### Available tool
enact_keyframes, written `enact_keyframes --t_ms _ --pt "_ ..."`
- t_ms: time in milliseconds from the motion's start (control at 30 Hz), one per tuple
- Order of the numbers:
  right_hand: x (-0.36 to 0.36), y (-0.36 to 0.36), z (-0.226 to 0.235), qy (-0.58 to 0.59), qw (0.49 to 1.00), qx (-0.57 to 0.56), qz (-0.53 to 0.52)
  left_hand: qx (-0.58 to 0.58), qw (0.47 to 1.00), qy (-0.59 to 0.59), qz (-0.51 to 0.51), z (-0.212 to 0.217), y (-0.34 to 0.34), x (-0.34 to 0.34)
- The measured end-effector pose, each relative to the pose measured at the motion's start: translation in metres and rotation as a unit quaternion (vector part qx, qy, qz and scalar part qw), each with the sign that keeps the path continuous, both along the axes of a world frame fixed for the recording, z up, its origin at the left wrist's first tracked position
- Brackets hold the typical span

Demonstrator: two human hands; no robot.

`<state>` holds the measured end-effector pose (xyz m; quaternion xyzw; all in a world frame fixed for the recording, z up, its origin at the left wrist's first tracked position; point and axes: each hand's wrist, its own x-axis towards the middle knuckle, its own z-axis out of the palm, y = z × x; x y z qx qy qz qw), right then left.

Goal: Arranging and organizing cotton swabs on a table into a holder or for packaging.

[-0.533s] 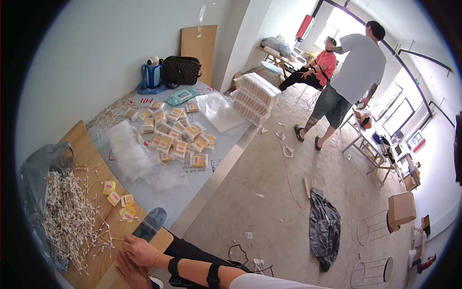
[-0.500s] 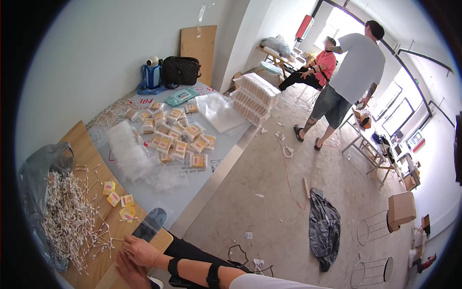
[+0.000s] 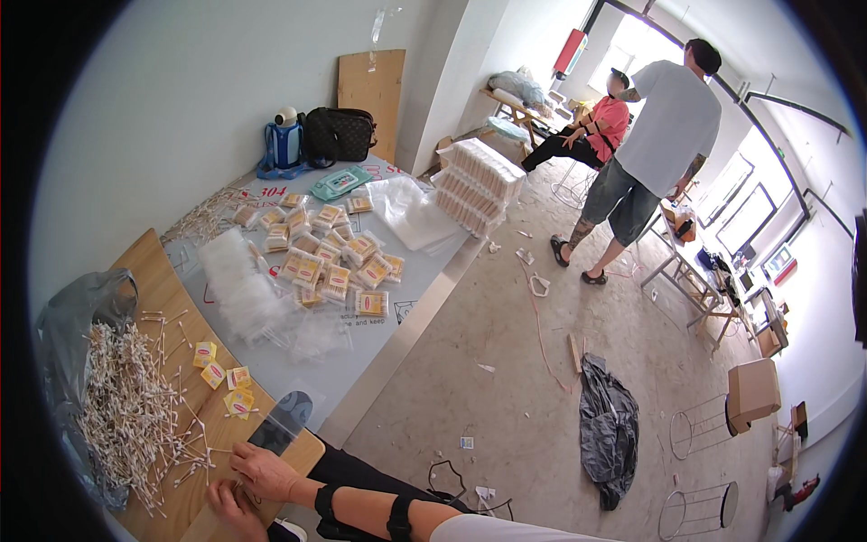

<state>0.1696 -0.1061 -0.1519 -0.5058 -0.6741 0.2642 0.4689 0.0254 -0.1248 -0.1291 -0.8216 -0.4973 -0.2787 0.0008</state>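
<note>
My right hand (image 3: 264, 471) lies knuckles up on the wooden board (image 3: 172, 298) at the lower left, with a black brace on its wrist. My left hand (image 3: 228, 506) is just below it, fingers curled and touching the right hand. What they hold between them is hidden. A clear zip bag (image 3: 280, 425) lies right above the right hand. A loose heap of cotton swabs (image 3: 126, 406) spreads to the left, beside small yellow labels (image 3: 221, 375).
A grey plastic bag (image 3: 72, 316) lies at the left edge of the board. Several packed swab packets (image 3: 330, 262), clear bags (image 3: 244, 289), stacked boxes (image 3: 477, 181) and a black bag (image 3: 339, 134) are on the table. Two people (image 3: 650, 154) are by the far wall, and a dark bag (image 3: 607, 425) lies on the floor.
</note>
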Motion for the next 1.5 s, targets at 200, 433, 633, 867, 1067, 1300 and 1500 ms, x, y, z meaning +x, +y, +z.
enact_keyframes --t_ms 200,433,633,867,1067,1300,1500 --pt "-0.001 0.0 0.0 0.008 1.0 0.014 -0.002 0.061 0.998 0.005 0.005 0.016 -0.003 0.02" --pt "-0.003 0.001 -0.004 -0.006 1.0 0.011 -0.012 0.007 0.999 0.045 -0.009 0.033 -0.028 0.036" --pt "-0.005 0.002 -0.006 0.004 1.0 0.024 -0.012 0.051 0.996 0.067 -0.013 0.02 -0.019 0.028" --pt "-0.002 0.002 -0.006 0.013 1.0 0.02 0.003 0.05 0.997 0.038 -0.035 0.018 -0.002 0.019" --pt "0.001 0.001 0.0 0.012 1.0 -0.001 0.019 -0.028 0.999 -0.017 -0.031 -0.024 0.02 -0.02" --pt "0.001 0.0 0.001 -0.012 1.0 0.015 0.024 -0.036 0.996 -0.074 0.031 -0.026 0.034 -0.018" --pt "0.003 0.002 -0.002 -0.01 0.999 0.011 0.031 -0.059 0.996 -0.067 0.006 -0.017 0.033 -0.012"
